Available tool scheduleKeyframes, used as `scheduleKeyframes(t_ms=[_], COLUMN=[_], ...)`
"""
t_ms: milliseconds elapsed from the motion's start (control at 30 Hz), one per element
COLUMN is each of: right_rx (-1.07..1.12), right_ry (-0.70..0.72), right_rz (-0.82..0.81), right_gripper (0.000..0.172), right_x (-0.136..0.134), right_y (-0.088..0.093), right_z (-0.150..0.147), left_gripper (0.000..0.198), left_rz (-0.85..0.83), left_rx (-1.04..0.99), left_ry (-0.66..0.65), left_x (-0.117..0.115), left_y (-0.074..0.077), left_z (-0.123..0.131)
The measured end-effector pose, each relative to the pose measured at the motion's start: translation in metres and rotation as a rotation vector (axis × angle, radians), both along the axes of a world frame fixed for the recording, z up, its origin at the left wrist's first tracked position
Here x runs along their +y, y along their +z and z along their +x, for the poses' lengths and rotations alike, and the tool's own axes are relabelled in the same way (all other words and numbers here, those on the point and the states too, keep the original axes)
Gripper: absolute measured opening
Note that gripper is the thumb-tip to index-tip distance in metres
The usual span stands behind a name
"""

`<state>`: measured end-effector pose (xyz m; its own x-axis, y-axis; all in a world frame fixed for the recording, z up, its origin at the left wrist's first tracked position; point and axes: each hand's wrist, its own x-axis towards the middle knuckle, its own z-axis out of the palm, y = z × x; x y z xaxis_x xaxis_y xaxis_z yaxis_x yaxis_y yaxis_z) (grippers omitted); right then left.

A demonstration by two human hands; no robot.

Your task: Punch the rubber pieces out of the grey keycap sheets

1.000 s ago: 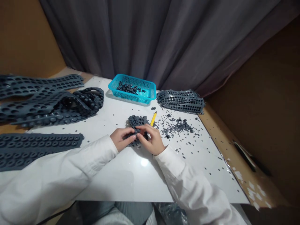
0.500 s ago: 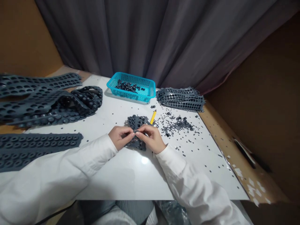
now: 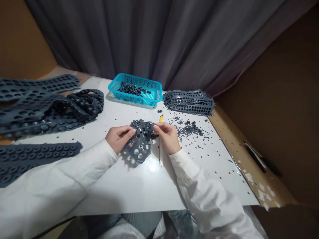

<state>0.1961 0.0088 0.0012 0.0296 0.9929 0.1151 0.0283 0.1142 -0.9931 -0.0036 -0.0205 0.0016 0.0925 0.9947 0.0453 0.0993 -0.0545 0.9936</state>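
Observation:
A small dark grey rubber sheet [image 3: 139, 142] full of punched holes is held up off the white table top [image 3: 139, 189] between both hands. My left hand [image 3: 118, 137] pinches its left edge, fingers closed on it. My right hand [image 3: 168, 136] grips its upper right edge near a small round piece. A yellow-handled tool [image 3: 160, 118] lies on the table just behind my right hand. White sleeves cover both my arms.
A turquoise basket [image 3: 149, 94] holding small dark pieces stands at the back. A pile of punched sheets [image 3: 189, 101] lies to its right. Long rubber strips [image 3: 50, 109] with rings fill the left side. Loose dark bits [image 3: 189, 129] are scattered right of my hands. Dark pens [image 3: 259, 159] lie on the brown ledge.
The folded sheet has been spread open and lifted between my hands, which have moved apart. The view has shifted slightly to the right.

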Motion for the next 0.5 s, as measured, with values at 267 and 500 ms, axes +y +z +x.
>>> scheduleKeyframes(t_ms=[267,500], right_rx=[-0.138,-0.423], right_ry=[0.062,0.046], right_rz=[0.124,0.426], right_gripper=[0.013,0.011], right_x=[-0.030,-0.041], right_y=[0.008,0.019], right_z=[-0.017,-0.023], left_gripper=[0.037,0.025], left_rz=[-0.287,-0.243], left_rx=[-0.357,-0.285], left_ry=[-0.226,-0.232], left_x=[-0.002,-0.004], left_y=[0.001,-0.001], left_z=[0.002,0.006])
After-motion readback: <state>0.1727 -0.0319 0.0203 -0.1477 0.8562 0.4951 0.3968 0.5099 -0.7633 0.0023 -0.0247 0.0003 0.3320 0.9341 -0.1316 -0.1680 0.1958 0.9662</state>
